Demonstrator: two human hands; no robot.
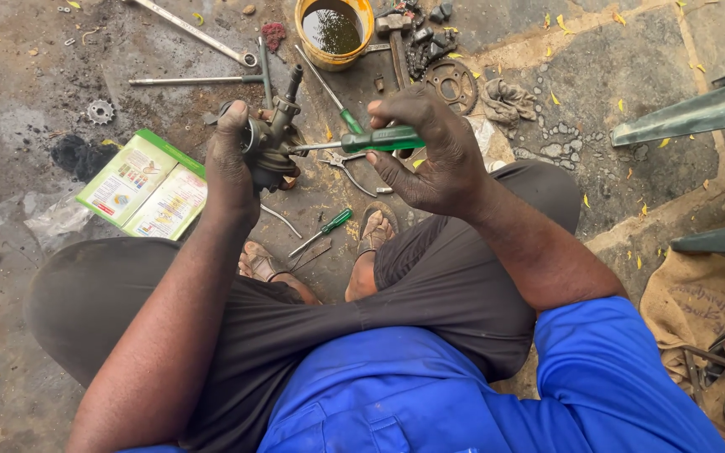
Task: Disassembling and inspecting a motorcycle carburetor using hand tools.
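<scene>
Your left hand point(232, 164) is wrapped tight around a grimy grey metal carburettor body point(272, 144), held up over your knees. Your right hand point(430, 151) is closed on a green-handled screwdriver point(379, 140), shaft level, tip at the carburettor's side. Looks like mid-job: the body is still in one piece as far as I can tell, and whether the screw is seated or backed out is hidden. On the floor below: a second small green screwdriver point(326, 228), pliers point(347, 168), a green-edged printed leaflet point(146, 184), long T-handle wrenches point(211, 80), a yellow tub of dark liquid point(333, 32), a rusty sprocket point(453, 84).
</scene>
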